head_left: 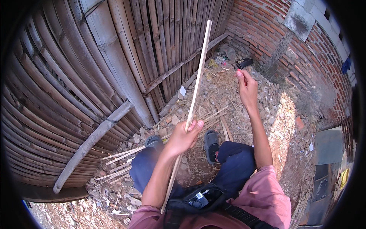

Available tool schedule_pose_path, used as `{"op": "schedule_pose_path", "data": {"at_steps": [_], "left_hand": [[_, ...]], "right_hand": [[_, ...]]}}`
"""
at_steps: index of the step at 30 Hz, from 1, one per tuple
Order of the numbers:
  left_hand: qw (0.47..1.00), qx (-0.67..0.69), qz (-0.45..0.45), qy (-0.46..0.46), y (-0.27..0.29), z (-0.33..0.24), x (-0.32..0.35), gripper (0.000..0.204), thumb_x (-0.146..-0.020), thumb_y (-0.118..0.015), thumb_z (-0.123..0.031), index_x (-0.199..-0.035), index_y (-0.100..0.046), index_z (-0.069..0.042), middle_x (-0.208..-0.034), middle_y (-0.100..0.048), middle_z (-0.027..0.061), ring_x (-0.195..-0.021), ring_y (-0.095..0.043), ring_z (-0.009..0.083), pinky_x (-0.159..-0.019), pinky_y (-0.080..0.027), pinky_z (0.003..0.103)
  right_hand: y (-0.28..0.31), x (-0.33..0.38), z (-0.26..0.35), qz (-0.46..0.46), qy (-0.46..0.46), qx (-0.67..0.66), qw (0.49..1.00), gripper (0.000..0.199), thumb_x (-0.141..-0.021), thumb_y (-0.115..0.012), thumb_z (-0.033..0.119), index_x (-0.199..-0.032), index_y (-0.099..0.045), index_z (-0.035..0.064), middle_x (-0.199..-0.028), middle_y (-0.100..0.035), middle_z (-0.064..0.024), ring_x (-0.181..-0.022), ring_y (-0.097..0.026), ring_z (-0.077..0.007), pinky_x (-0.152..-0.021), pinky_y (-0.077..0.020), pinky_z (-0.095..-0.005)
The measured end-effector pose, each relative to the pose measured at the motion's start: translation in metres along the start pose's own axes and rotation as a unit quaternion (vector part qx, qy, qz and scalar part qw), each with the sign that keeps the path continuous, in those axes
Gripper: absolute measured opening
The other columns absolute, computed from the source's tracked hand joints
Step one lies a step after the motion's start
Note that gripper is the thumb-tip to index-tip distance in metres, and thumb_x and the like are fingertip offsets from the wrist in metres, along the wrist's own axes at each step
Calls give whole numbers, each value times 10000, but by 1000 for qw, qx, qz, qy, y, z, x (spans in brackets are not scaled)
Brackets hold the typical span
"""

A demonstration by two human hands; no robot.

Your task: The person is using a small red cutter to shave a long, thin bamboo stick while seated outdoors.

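My left hand (pixel 181 139) is wrapped round a long, pale split-bamboo strip (pixel 198 82). The strip slants up past the bamboo wall, and its lower end passes beside my left forearm. Raised to the right and apart from the strip, my right hand (pixel 248 91) has its fingers closed in a pinch. A small red spot shows at those fingertips; what it belongs to, if anything is held, is too small to tell. Several more bamboo strips (pixel 124 154) lie on the ground left of my legs, and others (pixel 211 118) lie past my feet.
A bamboo-slat wall (pixel 126 57) with a crosswise pole (pixel 91 147) rises on my left. Ahead and right stands a brick wall (pixel 263 28). Rubble and shavings (pixel 244 126) cover the ground, with a black object (pixel 244 63) in the corner. Grey panels (pixel 329 147) stand at right.
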State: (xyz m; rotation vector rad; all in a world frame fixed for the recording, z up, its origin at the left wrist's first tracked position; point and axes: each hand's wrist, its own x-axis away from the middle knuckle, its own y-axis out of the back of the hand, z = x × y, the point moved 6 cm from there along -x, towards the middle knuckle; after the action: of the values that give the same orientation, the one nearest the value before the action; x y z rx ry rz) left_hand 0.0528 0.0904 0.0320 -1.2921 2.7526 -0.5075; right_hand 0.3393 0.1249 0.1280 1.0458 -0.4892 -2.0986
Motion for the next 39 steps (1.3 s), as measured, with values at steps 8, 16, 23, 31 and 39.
{"op": "schedule_pose_path", "data": {"at_steps": [8, 16, 23, 31, 39], "left_hand": [[998, 26, 46, -33, -6, -2, 2, 397, -1096, -679, -335, -908, -379, -154, -669, -427, -67, -499, -383, 37, -438, -300, 262], [997, -23, -8, -71, -4, -9, 4, 319, -1131, -611, -341, -1261, -556, -55, -752, -544, -20, -607, -492, 66, -528, -392, 274], [971, -189, -85, -115, 6, -7, 1, 334, -1150, -555, -361, -1243, -578, -41, -819, -596, 24, -652, -547, 103, -591, -433, 291], [955, -248, -121, -110, 10, -10, 2, 402, -1094, -666, -328, -1233, -609, 44, -903, -738, 239, -829, -744, 329, -779, -552, 441], [958, -238, -122, -103, 9, -10, 3, 402, -1095, -667, -328, -1170, -623, 65, -813, -701, 201, -742, -684, 259, -716, -532, 432]], "right_hand": [[-22, 86, 77, 157, 218, -94, 959, 285, -1014, -736, 309, -1104, -727, 39, -857, -739, -123, -688, -694, -286, -628, -515, -395], [-31, 105, 96, 175, 278, -67, 942, 240, -964, -776, 275, -1070, -723, 66, -929, -763, -131, -758, -743, -351, -636, -566, -441], [-32, 96, 100, 174, 254, -37, 951, 204, -954, -773, 220, -1063, -737, 52, -891, -757, -136, -737, -738, -346, -645, -572, -422], [-37, 110, 105, 199, 307, -23, 930, 170, -938, -748, 216, -1049, -705, 95, -878, -746, -100, -739, -731, -332, -611, -560, -455], [-40, 112, 100, 220, 293, -27, 930, 219, -891, -773, 169, -1074, -736, 55, -910, -756, -138, -743, -731, -363, -647, -576, -444]]}}
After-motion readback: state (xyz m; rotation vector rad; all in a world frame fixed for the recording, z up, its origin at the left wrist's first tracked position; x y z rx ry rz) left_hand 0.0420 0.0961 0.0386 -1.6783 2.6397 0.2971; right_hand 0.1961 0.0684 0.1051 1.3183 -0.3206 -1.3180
